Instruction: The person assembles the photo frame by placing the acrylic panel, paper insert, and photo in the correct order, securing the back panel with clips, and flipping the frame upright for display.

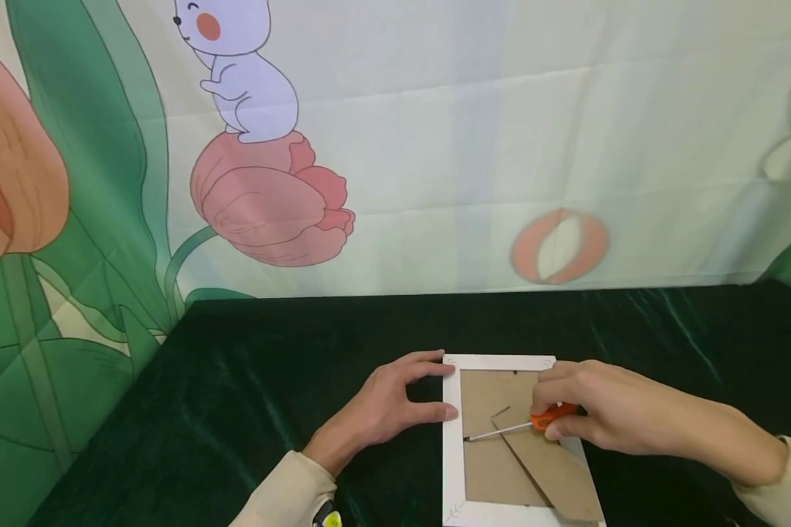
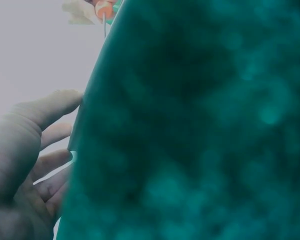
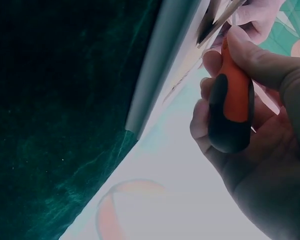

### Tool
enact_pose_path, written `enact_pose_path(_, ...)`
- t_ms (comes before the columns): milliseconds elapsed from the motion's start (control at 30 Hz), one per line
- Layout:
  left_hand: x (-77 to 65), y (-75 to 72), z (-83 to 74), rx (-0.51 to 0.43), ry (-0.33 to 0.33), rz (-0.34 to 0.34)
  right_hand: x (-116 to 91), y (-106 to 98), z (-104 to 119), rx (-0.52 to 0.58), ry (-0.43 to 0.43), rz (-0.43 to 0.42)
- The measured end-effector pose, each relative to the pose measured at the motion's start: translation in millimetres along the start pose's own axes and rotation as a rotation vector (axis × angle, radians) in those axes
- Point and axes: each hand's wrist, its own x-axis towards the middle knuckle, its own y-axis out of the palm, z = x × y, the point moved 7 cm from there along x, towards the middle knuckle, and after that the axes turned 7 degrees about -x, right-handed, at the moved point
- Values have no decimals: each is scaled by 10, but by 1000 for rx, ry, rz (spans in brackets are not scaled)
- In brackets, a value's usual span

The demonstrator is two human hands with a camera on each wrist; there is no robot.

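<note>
A white picture frame (image 1: 452, 468) lies back up on dark green cloth, showing its brown backing board (image 1: 488, 468) and a flap-like stand (image 1: 556, 476) angled across it. My left hand (image 1: 385, 402) rests on the frame's left edge, thumb and fingers spread and fairly straight. In my right hand (image 1: 589, 406) is a screwdriver, gripped by its orange and black handle (image 3: 236, 107). Its metal shaft (image 1: 501, 432) reaches across the board, the tip touching or very near a small dark tab (image 1: 466, 439) at the left inner edge. The left wrist view is washed out around the frame.
Dark green velvet cloth (image 1: 237, 380) covers the table around the frame. Behind it hangs a pale printed curtain (image 1: 422, 183) with tulips and a white animal. A small dark tab (image 1: 515, 372) sits at the frame's top inner edge.
</note>
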Motion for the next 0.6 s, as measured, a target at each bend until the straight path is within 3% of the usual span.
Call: enact_pose_path(600, 5, -11, -25, 15, 10, -6, 73, 79, -96, 97, 87, 149)
